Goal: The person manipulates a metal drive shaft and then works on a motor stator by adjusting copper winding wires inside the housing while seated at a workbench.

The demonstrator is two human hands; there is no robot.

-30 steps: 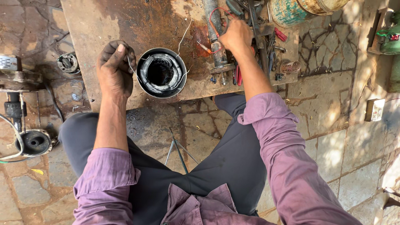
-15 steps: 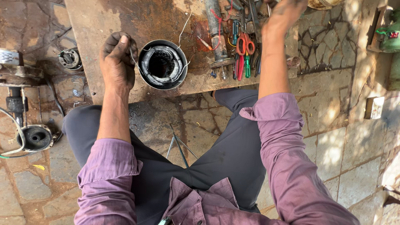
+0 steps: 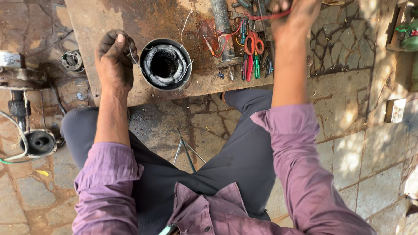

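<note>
I am seated on a stone floor (image 3: pixel 365 130), looking down at a rusty metal board (image 3: pixel 143 21) across my knees. My left hand (image 3: pixel 114 61) rests on the board, grimy and curled, the thumb and forefinger pinching a thin loop of wire (image 3: pixel 130 50) just left of a round metal motor housing (image 3: pixel 165 64). The housing stands upright near the board's front edge, its opening facing me, with shiny wire windings around the inside wall and a loose strand rising from its rim.

My right hand (image 3: pixel 294 13) is raised at the far edge of the board, partly cut off by the top of the view. Its fingers are bunched around a thin red cord (image 3: pixel 261 16) stretched out to the left; exactly how they grip it I cannot tell.

Just beneath that hand lie red-handled scissors (image 3: pixel 250 45), a green screwdriver (image 3: pixel 257 65) and a grey metal cylinder (image 3: pixel 223 30), close together. Off the board to my left, motor parts (image 3: pixel 39 142) sit on the floor.
</note>
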